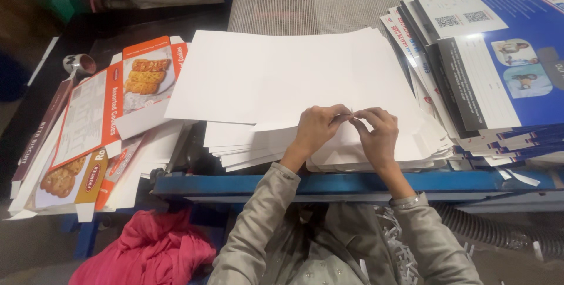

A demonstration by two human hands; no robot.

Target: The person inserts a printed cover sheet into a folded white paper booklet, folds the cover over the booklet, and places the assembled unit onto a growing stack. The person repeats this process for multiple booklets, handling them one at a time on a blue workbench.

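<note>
- Starting at the far left, a small metal cup (79,63) sits near the table edge. I cannot tell what is in it.
- Next come flat orange cookie boxes (100,120), not folded up yet, so nothing is in them. They lie in a messy pile and some hang over the edge.
- Below them, a pink cloth (150,253) lies bunched up on the floor.
- In the middle is a tall stack of white card sheets (276,79). It rests on a blue metal table (247,184).
- The left hand (317,127) and the right hand (376,135) meet at the front of the stack. Their fingertips pinch together on a tiny white bit of card (352,112), right on top of the sheets.
- That bit looks very light and thin, and could tear or slip away. I think a gentle pinch with the fingertips is best.
- The big sheets look stiff but bendy. One sheet is light, while the whole stack looks heavy. Holding a sheet at its edges seems safest.
- On the right, blue and white printed sheets (499,68) are piled up, fanned out like steps.
</note>
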